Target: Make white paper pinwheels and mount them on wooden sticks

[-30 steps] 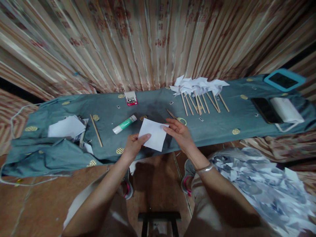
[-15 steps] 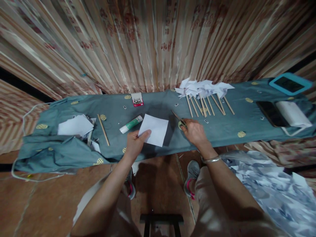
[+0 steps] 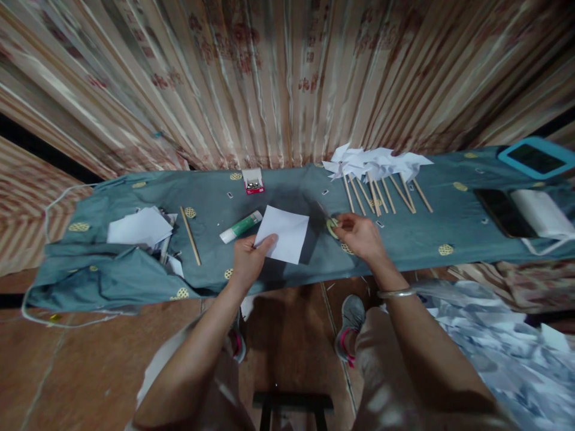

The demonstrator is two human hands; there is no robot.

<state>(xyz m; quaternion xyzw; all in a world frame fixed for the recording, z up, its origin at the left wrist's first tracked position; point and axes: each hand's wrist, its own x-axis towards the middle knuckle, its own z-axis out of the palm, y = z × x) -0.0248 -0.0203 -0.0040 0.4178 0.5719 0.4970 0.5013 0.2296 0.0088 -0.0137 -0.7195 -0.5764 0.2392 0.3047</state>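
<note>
My left hand (image 3: 250, 257) pinches a white square of paper (image 3: 286, 234) at its lower left corner, thumb on top, holding it over the table. To the right, my right hand (image 3: 363, 236) has its fingers closed on the handles of a pair of scissors (image 3: 332, 227) with pale green grips. Their blades point up and left and look smeared. A green and white glue stick (image 3: 241, 227) lies just left of the paper. Behind it stands an open red and white box (image 3: 254, 182) of small metal pieces.
Paper pinwheels (image 3: 377, 163) on wooden sticks lie at the back right. A loose stick (image 3: 191, 236) and a paper stack (image 3: 140, 228) are at left. A phone (image 3: 503, 212) and a blue-framed tablet (image 3: 539, 157) lie far right. A large bag of folded paper (image 3: 494, 341) stands below.
My right hand has shifted slightly right and changed its hold at the scissors' handles. My left hand and the paper stay nearly in place. The view has turned a little.
</note>
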